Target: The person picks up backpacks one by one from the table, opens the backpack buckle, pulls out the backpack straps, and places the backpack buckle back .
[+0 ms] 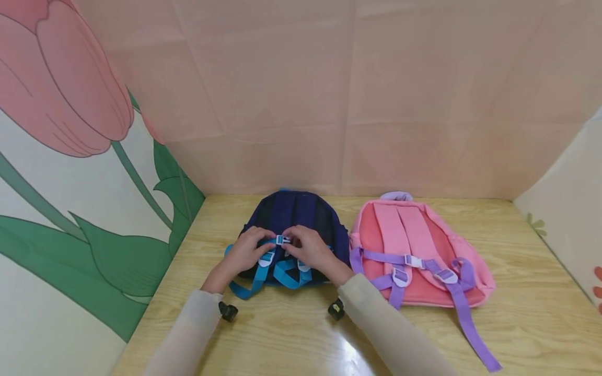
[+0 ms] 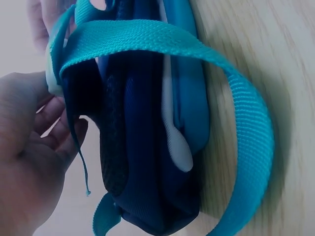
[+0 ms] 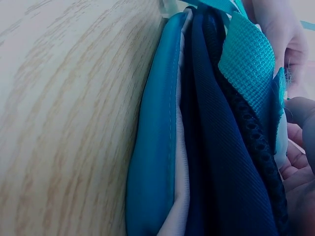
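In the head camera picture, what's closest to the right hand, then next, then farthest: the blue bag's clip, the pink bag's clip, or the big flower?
1. Clip on the blue bag: just left of the right hand.
2. Other clip on the pink bag: off to the right.
3. Big flower: far left.

2 backpacks (image 1: 301, 209) abreast on table (image 1: 277, 339)

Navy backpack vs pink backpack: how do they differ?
Colour: the navy backpack has blue webbing; the pink backpack, purple webbing.
Fastening: the navy backpack's white buckle seems to show prongs; the pink backpack's white clip looks fastened.
Contact: left grip and right grip are on the navy backpack's buckle; neither touches the pink backpack.
Shared: both lie strap side up on the table.
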